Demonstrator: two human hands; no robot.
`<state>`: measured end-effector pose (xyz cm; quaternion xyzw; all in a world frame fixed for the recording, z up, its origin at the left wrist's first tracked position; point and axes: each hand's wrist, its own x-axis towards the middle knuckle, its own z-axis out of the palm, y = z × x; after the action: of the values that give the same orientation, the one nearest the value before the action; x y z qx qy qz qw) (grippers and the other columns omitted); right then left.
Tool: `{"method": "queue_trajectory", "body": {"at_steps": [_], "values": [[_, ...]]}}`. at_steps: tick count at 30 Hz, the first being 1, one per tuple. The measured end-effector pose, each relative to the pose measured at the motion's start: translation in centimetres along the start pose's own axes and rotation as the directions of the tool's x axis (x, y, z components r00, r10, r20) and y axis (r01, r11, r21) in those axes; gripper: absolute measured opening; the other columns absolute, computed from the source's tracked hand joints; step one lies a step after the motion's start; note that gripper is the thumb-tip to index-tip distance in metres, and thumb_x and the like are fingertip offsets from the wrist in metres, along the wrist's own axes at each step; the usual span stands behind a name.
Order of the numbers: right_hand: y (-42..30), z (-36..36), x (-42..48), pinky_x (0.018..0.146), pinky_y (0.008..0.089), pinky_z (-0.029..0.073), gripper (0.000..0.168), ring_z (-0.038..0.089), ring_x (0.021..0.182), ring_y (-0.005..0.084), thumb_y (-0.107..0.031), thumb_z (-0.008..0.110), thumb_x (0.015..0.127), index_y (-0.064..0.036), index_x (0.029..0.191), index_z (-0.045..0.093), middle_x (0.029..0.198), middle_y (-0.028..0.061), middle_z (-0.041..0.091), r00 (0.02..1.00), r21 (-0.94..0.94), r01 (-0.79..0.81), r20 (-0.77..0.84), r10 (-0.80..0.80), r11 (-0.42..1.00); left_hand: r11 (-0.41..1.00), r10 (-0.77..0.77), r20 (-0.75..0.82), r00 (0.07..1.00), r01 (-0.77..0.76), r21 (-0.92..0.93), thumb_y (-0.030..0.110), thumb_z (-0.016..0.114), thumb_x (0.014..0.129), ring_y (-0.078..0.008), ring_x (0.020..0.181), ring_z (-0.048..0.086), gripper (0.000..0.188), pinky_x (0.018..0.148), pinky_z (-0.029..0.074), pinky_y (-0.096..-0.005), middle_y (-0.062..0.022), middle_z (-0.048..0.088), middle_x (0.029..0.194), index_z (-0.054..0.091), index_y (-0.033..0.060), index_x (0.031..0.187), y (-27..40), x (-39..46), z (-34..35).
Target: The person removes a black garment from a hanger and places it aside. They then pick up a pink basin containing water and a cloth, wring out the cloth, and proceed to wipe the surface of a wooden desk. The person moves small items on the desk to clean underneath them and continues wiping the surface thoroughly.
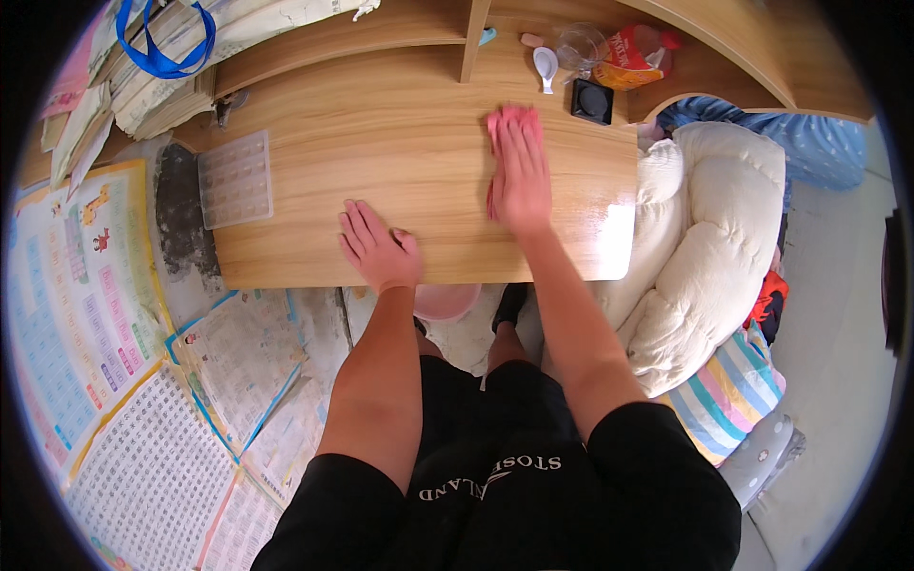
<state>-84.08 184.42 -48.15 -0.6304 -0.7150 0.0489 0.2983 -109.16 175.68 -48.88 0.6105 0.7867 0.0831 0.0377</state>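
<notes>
My right hand [523, 182] presses a red cloth [515, 118] flat against the wooden desktop [414, 143]. The cloth shows beyond my fingertips and along the left side of the hand; the palm hides the rest. Near the front edge, my left hand [380, 250] rests palm down on the wood, fingers spread and holding nothing. A translucent plastic tray with small compartments [237, 178] lies at the desk's left end.
At the back right sit a white spoon-like item [546, 68], a black square container [592, 101], a clear plastic cup [580, 46] and a red-orange packet [632, 57]. Stacked books [168, 93] stand back left. A cream quilt [714, 235] adjoins the right end; a pink basin [448, 301] is below.
</notes>
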Motion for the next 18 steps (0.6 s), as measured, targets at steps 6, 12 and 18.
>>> {"method": "queue_trajectory", "body": {"at_steps": [6, 12, 18], "values": [[-0.4, -2.8, -3.0, 0.129, 0.0534, 0.040, 0.051, 0.052, 0.154, 0.0434, -0.004, 0.059, 0.106, 0.001, 0.157, 0.059, 0.162, 0.0203, 0.060, 0.998, -0.043, -0.066, 0.010, 0.067, 0.997, 1.000, 0.006, -0.020, 1.000, -0.006, -0.029, 0.029, 0.054, 0.098, -0.0375, 0.172, 0.021, 0.086, 0.139, 0.012, -0.0574, -0.0162, 0.024, 0.187, 0.031, -0.0005, 0.175, 0.4, 0.2, 0.5], [2.2, 0.0, 2.4, 0.127, 0.0553, 0.042, 0.048, 0.055, 0.150, 0.0460, -0.004, 0.059, 0.106, 0.003, 0.153, 0.061, 0.157, 0.0221, 0.064, 0.990, -0.058, -0.031, -0.140, 0.022, 0.998, 1.000, 0.010, -0.021, 1.000, -0.010, -0.023, 0.030, 0.053, 0.098, -0.0370, 0.172, 0.020, 0.086, 0.139, 0.012, -0.0568, -0.0153, 0.024, 0.187, 0.030, 0.0000, 0.175, 0.5, 0.1, 0.2], [3.7, 1.0, 4.2, 0.133, 0.0513, 0.034, 0.065, 0.043, 0.161, 0.0388, -0.005, 0.057, 0.100, -0.004, 0.165, 0.051, 0.169, 0.0159, 0.054, 0.991, -0.091, -0.107, -0.086, 0.099, 0.990, 0.999, 0.036, -0.026, 0.999, -0.037, -0.037, 0.030, 0.051, 0.102, -0.0367, 0.172, 0.020, 0.083, 0.139, 0.012, -0.0556, -0.0159, 0.023, 0.187, 0.028, 0.0005, 0.176, 1.1, 0.3, 0.1]]}}
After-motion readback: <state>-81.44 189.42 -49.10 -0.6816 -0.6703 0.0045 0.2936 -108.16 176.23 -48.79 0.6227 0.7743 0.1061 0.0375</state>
